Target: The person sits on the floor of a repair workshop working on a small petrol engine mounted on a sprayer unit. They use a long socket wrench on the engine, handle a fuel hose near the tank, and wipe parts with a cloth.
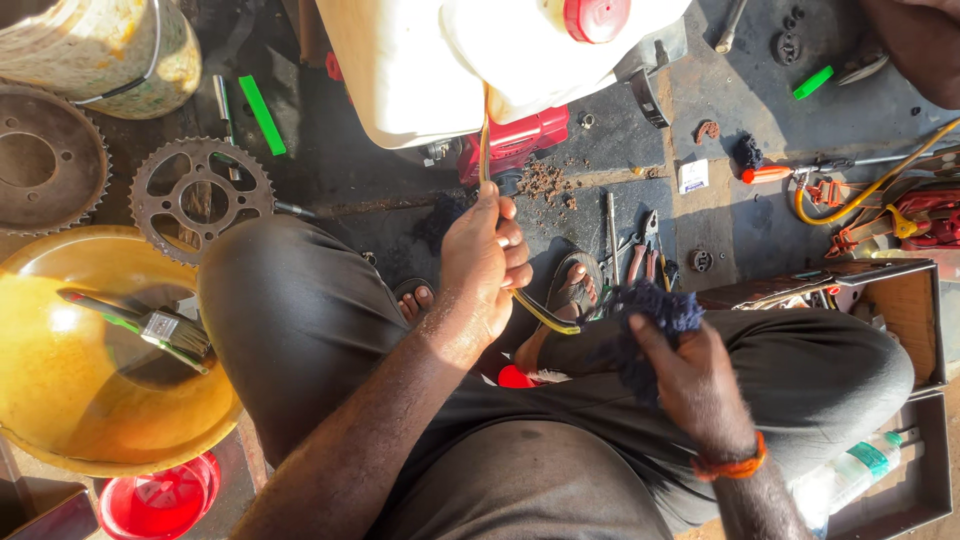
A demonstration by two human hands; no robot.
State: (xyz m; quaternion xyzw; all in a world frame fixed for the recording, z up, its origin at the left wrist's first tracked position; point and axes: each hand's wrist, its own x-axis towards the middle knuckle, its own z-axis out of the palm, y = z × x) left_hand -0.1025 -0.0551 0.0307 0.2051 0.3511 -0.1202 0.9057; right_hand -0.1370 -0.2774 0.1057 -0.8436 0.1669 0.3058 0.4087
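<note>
The white plastic tank (430,70) with its red cap (597,17) fills the top centre of the frame and overhangs a red engine part (520,135); if the yellow hose (486,140) that runs down from under it is tugged hard, I judge it could pull loose from its upper end or jolt the tank, and whatever is left in the line could dribble onto the dark, greasy floor (340,165). The person's knees span the middle of the frame, so the only open floor is the strip just above them, already scattered with pliers (648,240) and a thin rod (611,235). At the lower left the yellow basin (60,400), with a brush (160,330) lying in it, sits right beside the left knee, and a careless shift of the leg could knock its rim. Two toothed sprockets (200,195) lie at the upper left, well apart from the hands. At the right edge an open box (905,310) hems in the right knee. The left hand (485,260) is at centre, fingers curled and pressed around the hose, whose free end curves out below the palm; a slack grip would let it whip free. The right hand (690,385), lower right of centre, pinches a dark blue rag (650,310), fingers bunched in the cloth; loose threads could snag on the hose end.
</note>
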